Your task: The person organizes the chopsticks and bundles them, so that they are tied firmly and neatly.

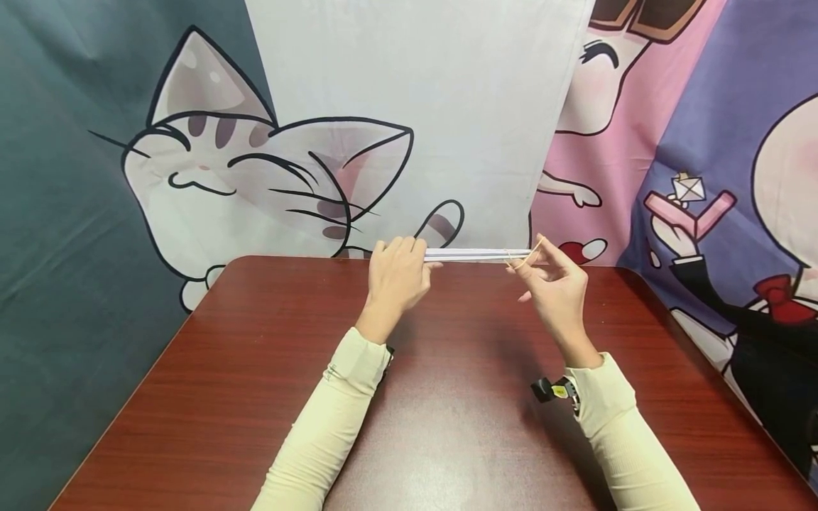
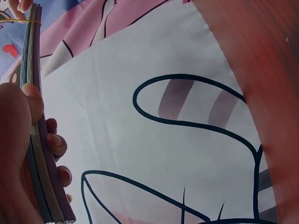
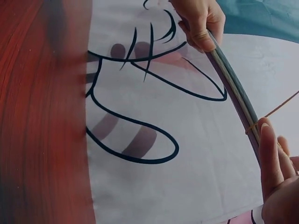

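A slim bundle of long thin strips or sticks (image 1: 469, 254), in grey-blue, beige and purple as the wrist views show, is held level above the table's far edge. My left hand (image 1: 397, 280) grips it near its left end, with the thumb on one side and the fingers curled behind. A yellowish rubber band (image 3: 282, 104) loops round the bundle toward its right end. My right hand (image 1: 559, 291) pinches the band and draws part of it away from the bundle. Its fingers also lie against the bundle's right end, which they partly hide in the right wrist view.
Below both hands lies a reddish-brown wooden table (image 1: 447, 369) with rounded far corners. Directly behind it hangs a cloth backdrop (image 1: 415, 64) printed with cartoon figures. A small black device (image 1: 543, 389) is strapped to the right wrist.
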The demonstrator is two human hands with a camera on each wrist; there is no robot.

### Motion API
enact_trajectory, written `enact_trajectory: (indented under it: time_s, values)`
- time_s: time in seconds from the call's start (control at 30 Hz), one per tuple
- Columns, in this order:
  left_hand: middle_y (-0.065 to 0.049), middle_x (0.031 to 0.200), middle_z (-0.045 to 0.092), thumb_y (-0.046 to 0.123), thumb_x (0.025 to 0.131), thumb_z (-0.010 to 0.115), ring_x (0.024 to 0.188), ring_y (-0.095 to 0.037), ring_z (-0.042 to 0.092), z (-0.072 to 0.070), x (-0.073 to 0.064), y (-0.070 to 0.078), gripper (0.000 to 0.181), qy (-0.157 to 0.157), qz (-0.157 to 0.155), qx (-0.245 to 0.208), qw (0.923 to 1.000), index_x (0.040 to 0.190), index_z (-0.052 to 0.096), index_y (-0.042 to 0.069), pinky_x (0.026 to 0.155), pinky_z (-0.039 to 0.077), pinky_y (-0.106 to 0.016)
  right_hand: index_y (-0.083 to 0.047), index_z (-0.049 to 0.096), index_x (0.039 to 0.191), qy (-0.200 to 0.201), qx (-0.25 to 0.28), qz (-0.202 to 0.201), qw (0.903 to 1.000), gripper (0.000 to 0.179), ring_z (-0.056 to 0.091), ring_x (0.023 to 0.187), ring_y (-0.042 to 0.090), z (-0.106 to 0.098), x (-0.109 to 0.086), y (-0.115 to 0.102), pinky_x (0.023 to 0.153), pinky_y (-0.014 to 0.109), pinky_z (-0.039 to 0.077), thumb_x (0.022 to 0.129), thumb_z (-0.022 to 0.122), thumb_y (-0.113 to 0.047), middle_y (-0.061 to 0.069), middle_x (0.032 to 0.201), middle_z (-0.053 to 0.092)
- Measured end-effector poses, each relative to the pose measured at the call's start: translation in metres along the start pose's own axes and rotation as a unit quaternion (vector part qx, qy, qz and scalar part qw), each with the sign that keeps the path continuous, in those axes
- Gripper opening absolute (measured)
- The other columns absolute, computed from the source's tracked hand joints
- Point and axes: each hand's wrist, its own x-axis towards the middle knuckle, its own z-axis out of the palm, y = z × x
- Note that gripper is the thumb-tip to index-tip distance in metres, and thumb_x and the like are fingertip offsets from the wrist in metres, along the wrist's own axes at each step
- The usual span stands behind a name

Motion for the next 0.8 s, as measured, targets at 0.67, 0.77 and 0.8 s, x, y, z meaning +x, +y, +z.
enact_trajectory:
  time_s: [0.67,0.77,0.8]
  values:
    - [-0.003,0.079,0.057,0.049,0.090,0.060,0.079,-0.023,0.057,-0.0001,-0.0001,0.0002,0.038,0.012,-0.001,-0.022,0.9997,0.087,0.057,0.012,0.073,0.039,-0.039,0.009,0.056,0.128,0.031,0.121,0.102,0.9870,0.042,0.071,0.065,0.012,0.0021,0.0081,0.0043,0.041,0.023,0.049,0.088,0.067,0.003,0.007,0.092,0.069]
    - [-0.003,0.079,0.058,0.049,0.089,0.062,0.079,-0.023,0.057,0.0006,-0.0007,0.0009,0.038,0.016,0.000,-0.026,0.9995,0.086,0.057,0.011,0.072,0.039,-0.039,0.004,0.062,0.122,0.025,0.138,0.122,0.9827,0.033,0.069,0.065,0.011,0.0016,0.0088,0.0054,0.039,0.021,0.047,0.089,0.065,0.002,0.007,0.092,0.067]
    - [-0.003,0.079,0.058,0.049,0.089,0.062,0.079,-0.023,0.057,0.0005,-0.0010,0.0012,0.038,0.018,0.001,-0.025,0.9995,0.086,0.057,0.011,0.072,0.039,-0.039,0.001,0.064,0.120,0.024,0.144,0.129,0.9808,0.030,0.068,0.065,0.011,0.0016,0.0089,0.0054,0.039,0.020,0.046,0.090,0.064,0.002,0.007,0.091,0.067]
